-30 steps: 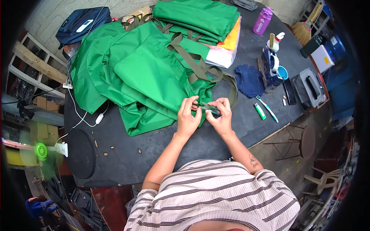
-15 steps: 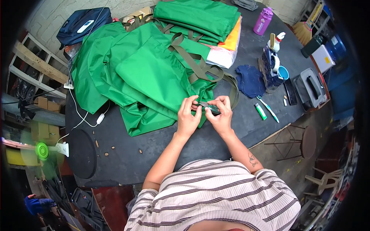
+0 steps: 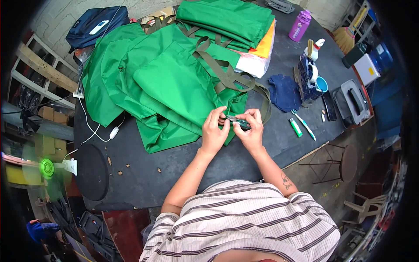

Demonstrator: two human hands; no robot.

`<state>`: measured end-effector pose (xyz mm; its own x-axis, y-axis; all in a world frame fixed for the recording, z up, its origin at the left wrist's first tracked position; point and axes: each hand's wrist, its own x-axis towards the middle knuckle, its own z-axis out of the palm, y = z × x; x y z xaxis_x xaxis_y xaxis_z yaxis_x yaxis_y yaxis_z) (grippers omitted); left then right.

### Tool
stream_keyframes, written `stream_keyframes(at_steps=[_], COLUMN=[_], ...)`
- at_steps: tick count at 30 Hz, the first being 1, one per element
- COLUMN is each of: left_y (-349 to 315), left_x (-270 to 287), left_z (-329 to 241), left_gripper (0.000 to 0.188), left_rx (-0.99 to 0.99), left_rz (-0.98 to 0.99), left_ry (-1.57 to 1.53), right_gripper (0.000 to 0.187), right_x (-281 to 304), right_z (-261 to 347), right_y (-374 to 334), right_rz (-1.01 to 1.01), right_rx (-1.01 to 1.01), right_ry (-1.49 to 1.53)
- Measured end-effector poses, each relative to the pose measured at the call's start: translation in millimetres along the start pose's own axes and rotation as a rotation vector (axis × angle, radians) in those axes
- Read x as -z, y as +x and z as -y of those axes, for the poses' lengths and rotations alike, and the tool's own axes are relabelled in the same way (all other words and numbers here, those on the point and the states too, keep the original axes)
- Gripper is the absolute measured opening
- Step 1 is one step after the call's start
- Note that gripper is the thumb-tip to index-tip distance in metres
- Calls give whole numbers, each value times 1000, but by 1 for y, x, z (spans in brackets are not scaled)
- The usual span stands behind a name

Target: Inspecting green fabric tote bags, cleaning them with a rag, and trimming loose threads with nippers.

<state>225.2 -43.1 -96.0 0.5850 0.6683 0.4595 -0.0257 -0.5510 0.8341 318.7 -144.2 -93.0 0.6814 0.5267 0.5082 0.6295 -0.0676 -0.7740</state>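
A heap of green fabric bags (image 3: 168,76) with olive webbing straps (image 3: 222,76) lies across the table in front of me. At its near right edge my left hand (image 3: 214,126) is closed in a pinch on the green fabric. Beside it, my right hand (image 3: 249,129) grips small thread snips (image 3: 238,122) with a dark handle. Their metal tip points left, up against the left fingertips. The fingers hide most of the snips and the exact spot where they meet the fabric.
To the right lie a dark blue cloth (image 3: 284,92), a green lighter (image 3: 296,128), a toothbrush (image 3: 304,125) and a phone (image 3: 329,108). A purple bottle (image 3: 300,26) stands behind. A small green fan (image 3: 47,168) is at the left, near a white cable (image 3: 90,131).
Both hands stay almost in place at the fabric edge, with the snips still in the right hand. The whole view has shifted very slightly.
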Motion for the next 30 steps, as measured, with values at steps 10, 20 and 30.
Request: stream_keyframes(at_steps=[10, 20, 30], left_y=[4, 9, 10], left_x=[0, 2, -1], left_z=[-2, -5, -3], left_gripper=[45, 46, 45], left_rx=[-53, -68, -110], left_rz=[34, 65, 69], left_ry=[84, 99, 114], right_gripper=[21, 19, 19], right_x=[7, 27, 23], right_z=[6, 24, 24], right_y=[3, 22, 22], right_rz=[16, 41, 28], right_rx=[57, 204, 285], right_ry=[-67, -308, -396])
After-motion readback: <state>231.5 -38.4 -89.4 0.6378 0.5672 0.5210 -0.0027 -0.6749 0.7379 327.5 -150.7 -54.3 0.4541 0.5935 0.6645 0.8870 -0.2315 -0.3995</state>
